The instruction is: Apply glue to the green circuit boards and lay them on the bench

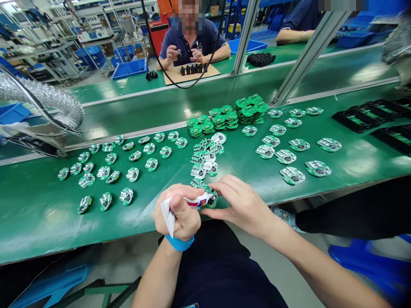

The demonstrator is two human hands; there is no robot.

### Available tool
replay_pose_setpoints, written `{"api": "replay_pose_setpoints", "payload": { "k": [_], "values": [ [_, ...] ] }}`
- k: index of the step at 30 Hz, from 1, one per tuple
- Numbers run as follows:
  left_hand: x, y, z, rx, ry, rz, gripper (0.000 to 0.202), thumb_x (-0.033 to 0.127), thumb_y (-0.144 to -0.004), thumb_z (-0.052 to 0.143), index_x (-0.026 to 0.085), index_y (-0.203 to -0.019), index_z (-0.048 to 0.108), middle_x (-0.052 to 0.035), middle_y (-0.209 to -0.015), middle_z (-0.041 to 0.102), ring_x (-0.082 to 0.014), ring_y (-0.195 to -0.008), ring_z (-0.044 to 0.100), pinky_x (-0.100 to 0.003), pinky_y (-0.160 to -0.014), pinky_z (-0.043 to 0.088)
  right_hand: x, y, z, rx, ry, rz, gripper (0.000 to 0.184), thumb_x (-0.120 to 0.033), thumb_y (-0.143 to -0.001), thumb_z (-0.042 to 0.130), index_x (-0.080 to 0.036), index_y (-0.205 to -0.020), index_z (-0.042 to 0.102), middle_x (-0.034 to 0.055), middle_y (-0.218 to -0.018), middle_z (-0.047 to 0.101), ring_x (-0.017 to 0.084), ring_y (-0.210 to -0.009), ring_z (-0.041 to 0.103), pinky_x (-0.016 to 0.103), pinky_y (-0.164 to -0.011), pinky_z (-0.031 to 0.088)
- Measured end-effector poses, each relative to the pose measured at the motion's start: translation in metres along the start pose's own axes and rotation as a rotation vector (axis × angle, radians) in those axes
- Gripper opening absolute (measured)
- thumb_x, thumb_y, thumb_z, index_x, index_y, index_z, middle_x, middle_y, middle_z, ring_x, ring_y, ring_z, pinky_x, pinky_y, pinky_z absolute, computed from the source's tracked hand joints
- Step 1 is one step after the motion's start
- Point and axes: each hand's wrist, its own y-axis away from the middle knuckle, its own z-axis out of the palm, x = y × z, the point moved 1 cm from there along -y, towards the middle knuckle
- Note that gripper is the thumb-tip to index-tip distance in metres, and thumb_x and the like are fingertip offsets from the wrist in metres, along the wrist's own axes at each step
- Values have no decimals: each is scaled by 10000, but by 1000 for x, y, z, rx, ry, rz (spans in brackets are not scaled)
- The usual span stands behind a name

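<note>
My left hand [178, 214] is closed around a white squeeze tube [195, 201] with red and blue print, its tip pointing right at a small green circuit board [212, 201] near the bench's front edge. My right hand [240, 203] rests on that board, its fingers pressed on it and holding it down. A blue band is on my left wrist. A loose pile of similar green boards [205, 160] lies just beyond my hands.
Rows of green boards lie spread at the left [105, 171] and right [292, 149] of the green bench [38, 214], with stacks [224, 117] behind. Black trays [372, 113] sit far right. A silver duct [45, 100] hangs left. A person works across the bench.
</note>
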Motion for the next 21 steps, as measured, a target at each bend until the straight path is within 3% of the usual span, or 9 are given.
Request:
{"api": "replay_pose_setpoints", "payload": {
  "k": [2,7,14,18,21],
  "values": [
    [-1,-2,5,69,69,61,442,372,-1098,521,209,-699,618,40,-579,631,-144,-484,677,-279,-483,529,0,0,0,-5,2,2,360,-409,-981,775,-158,-1164,593,70,-894,681,231,-803,626,358,-675,529],
    [-6,-2,14,121,100,61,447,370,-1095,534,203,-687,609,42,-570,624,-137,-460,653,-269,-447,498,0,-1,1,-20,-6,6,384,-412,-957,805,-164,-1160,593,77,-915,690,239,-823,641,362,-680,532],
    [-10,-4,12,178,39,57,468,403,-1088,542,210,-664,592,42,-540,607,-147,-439,647,-276,-439,481,-3,-2,3,-28,-4,21,402,-410,-934,828,-173,-1165,601,67,-902,688,247,-814,652,368,-682,545],
    [-1,-18,-9,288,39,7,479,414,-1083,544,210,-651,576,43,-522,595,-149,-422,636,-263,-416,453,-3,-6,6,-46,-40,9,396,-399,-951,810,-185,-1203,593,73,-945,697,252,-843,674,376,-720,560],
    [0,-31,-45,411,103,-149,495,472,-1079,532,212,-659,567,50,-475,564,-140,-381,579,-251,-411,441,0,-17,19,-66,-32,-32,364,-415,-978,770,-180,-1202,605,85,-956,687,264,-842,675,391,-715,557]
  ]
}}
